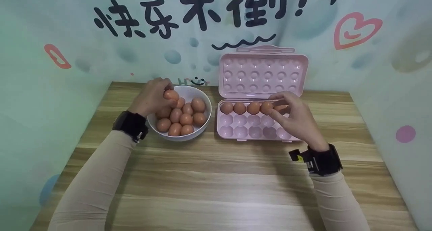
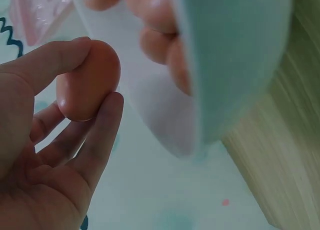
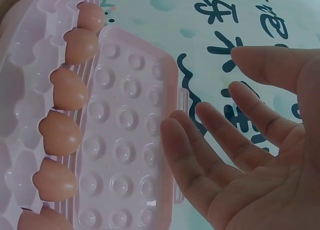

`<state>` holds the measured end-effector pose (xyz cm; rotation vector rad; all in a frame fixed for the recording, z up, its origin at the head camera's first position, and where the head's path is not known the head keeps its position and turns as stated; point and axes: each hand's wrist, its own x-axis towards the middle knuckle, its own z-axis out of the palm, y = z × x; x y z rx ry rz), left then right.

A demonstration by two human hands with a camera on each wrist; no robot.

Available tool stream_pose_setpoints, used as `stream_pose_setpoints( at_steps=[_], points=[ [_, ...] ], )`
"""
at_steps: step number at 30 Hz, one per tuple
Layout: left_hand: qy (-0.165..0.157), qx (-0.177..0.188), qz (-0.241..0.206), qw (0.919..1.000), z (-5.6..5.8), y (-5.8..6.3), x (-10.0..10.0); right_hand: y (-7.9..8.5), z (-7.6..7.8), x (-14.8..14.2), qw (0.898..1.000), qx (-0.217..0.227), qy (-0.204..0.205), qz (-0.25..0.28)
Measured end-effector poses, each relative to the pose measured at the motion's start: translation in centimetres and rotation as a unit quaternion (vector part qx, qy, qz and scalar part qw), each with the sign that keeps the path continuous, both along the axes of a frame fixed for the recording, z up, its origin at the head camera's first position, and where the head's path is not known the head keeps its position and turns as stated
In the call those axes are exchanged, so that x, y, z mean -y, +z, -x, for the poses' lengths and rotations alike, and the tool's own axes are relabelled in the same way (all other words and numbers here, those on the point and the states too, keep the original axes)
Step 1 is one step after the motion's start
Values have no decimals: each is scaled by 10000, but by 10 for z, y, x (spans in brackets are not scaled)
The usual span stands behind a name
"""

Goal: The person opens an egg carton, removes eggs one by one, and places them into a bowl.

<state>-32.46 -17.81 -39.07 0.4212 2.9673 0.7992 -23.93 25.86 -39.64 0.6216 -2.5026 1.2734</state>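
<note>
Above the far left rim of the white bowl [image 1: 202, 123], my left hand [image 1: 153, 97] pinches a brown egg [image 1: 171, 95] between thumb and fingertips. The left wrist view shows that egg [image 2: 90, 82] lifted beside the bowl wall. Several more eggs [image 1: 186, 119] are piled inside the bowl. My right hand [image 1: 295, 114] is over the right part of the pink egg carton [image 1: 241, 119]. In the right wrist view its fingers [image 3: 220, 140] are spread and hold nothing. Several eggs [image 3: 67, 132] fill the carton's back row; the right hand partly hides that row's right end in the head view.
The carton's dimpled lid [image 1: 263, 74] stands raised against the printed backdrop [image 1: 162, 55]. Nearer rows of the carton show bare cups [image 1: 240, 132]. Bowl and carton stand side by side at the back of the wooden table [image 1: 216, 183].
</note>
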Motion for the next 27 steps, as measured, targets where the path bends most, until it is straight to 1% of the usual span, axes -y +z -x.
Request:
stream_pose_setpoints(
  at_steps=[2, 5, 10, 17, 20, 27],
  points=[
    [-55, -111, 188, 9997, 2, -2, 3, 1, 0, 0, 10000, -16, -2, -23],
    [-130, -314, 353, 9988, 3, -6, 7, 2, 1, 0, 9999, -94, 17, -61],
    [-126, -632, 482, 9968, 3, -12, 9, 1, 2, 0, 9996, -262, 58, -130],
    [122, -950, 610, 9935, 2, -20, 8, 1, 2, 0, 9993, -322, 97, -158],
    [200, -1005, 725, 9921, 1, -20, 5, 1, 2, 0, 9993, -328, 118, -128],
    [364, -910, 919, 9909, -3, -22, 0, -1, 1, -1, 9993, -331, 125, -86]
  ],
)
